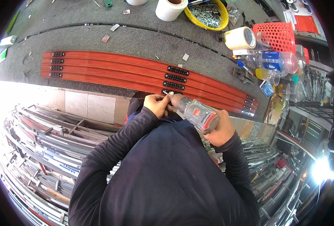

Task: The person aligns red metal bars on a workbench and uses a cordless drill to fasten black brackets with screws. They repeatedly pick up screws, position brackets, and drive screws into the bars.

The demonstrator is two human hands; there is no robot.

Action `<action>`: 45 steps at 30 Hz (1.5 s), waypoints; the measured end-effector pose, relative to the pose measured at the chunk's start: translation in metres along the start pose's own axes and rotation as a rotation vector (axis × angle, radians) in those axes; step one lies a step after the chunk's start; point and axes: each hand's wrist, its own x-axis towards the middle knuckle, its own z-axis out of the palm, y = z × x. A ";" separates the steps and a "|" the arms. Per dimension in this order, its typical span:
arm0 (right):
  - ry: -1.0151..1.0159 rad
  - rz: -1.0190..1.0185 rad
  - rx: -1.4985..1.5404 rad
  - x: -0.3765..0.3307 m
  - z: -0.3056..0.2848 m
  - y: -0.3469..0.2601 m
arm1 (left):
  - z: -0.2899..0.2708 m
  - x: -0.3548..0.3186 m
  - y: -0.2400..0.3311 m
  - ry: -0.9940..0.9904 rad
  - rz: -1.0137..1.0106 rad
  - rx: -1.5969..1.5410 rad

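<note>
My right hand [222, 129] is wrapped round the rear of a cordless drill [197, 113] with a clear, red-trimmed body. The drill's nose points left and away, at a black slotted fitting [173, 92] on the nearest of several reddish-brown metal profiles [118, 70]. Close against the drill's tip, my left hand [158, 105] has its fingers pinched together; what they hold is too small to name. More black fittings [175, 78] sit in a row across the profiles, with similar groups at the left end [56, 64] and right end [249, 102].
Beyond the profiles on the grey-covered bench stand a yellow basket of screws [226, 17], a white roll [169, 10], a tape roll [239, 38], a red perforated basket [276, 35] and a plastic bottle [274, 61]. Metal bars [50, 147] lie stacked on racks at lower left.
</note>
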 end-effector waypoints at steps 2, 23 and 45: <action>-0.001 -0.014 -0.022 0.002 -0.003 -0.001 | 0.000 0.000 -0.001 0.003 -0.001 -0.016; -0.064 0.054 -0.099 0.012 -0.005 -0.001 | 0.003 -0.010 0.022 0.010 -0.127 -0.032; -0.120 -0.017 -0.374 0.032 -0.019 -0.041 | 0.004 0.005 -0.003 0.029 -0.009 -0.133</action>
